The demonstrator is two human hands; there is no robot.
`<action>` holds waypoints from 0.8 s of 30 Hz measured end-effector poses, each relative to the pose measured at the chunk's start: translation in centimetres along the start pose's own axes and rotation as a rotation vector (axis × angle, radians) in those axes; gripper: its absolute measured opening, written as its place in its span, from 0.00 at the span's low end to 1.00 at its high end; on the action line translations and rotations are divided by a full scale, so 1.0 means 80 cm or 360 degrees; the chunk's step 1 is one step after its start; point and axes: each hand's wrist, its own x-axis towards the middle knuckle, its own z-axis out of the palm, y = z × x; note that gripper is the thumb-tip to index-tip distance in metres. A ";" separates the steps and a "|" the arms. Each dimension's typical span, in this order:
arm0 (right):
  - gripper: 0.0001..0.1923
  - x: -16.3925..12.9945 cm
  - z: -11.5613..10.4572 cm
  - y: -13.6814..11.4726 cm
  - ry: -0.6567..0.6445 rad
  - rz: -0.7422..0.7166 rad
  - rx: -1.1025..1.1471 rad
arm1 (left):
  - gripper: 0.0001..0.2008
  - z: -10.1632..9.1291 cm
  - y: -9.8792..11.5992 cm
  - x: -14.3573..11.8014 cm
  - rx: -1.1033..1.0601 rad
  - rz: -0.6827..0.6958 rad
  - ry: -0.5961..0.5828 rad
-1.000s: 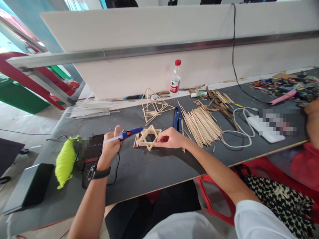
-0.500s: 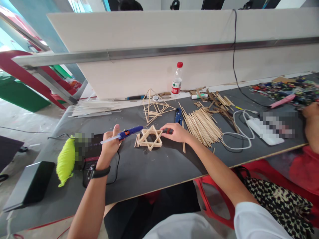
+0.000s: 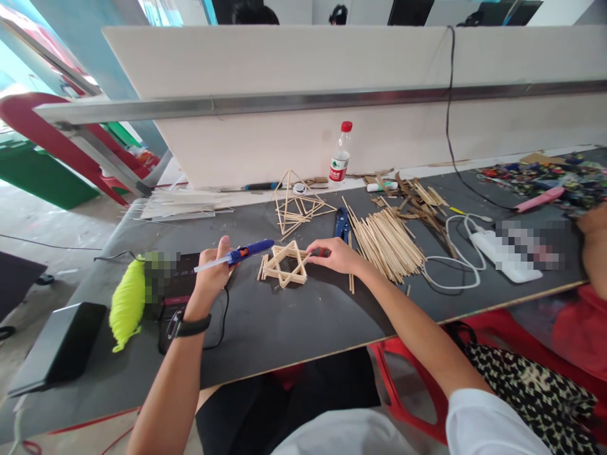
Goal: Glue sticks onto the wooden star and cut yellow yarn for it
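My left hand [image 3: 212, 278] is wrapped round a blue hot glue gun [image 3: 249, 251], its pale glue stick poking out at the back. The gun's tip points right, close above a six-pointed star frame [image 3: 298, 277] built of stacked wooden sticks on the table. On the star's right side, the thumb and fingers of my right hand [image 3: 336, 254] are closed in a pinch at its edge. A few short sticks [image 3: 262, 268] lie just left of the star. Behind it stands an open pyramid-like stick frame [image 3: 283, 212].
Right of the star lie blue-handled pliers [image 3: 341, 222] and a heap of sticks [image 3: 386, 243]. A bottle [image 3: 340, 151] stands at the back. A white power bank [image 3: 507, 256] with cable lies right, near another person's arm [image 3: 595, 246]. Yellow-green yarn [image 3: 127, 306] and a black device [image 3: 59, 347] lie left.
The view has shifted slightly. My right fingertips have shifted a little at the star's right edge, and the star sits slightly further left on the table. The glue gun stays in my left hand.
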 end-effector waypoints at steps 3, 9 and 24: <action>0.09 0.000 0.000 -0.002 -0.0012 -0.0040 -0.0094 | 0.33 0.001 0.001 -0.001 -0.0017 0.0005 0.0008; 0.07 -0.002 0.001 -0.009 0.0071 -0.0231 -0.0282 | 0.35 0.003 -0.010 0.003 -0.0113 0.0018 -0.0038; 0.09 -0.005 0.021 -0.024 0.0042 -0.0402 -0.0281 | 0.34 0.012 -0.006 -0.001 -0.0340 0.0019 -0.0139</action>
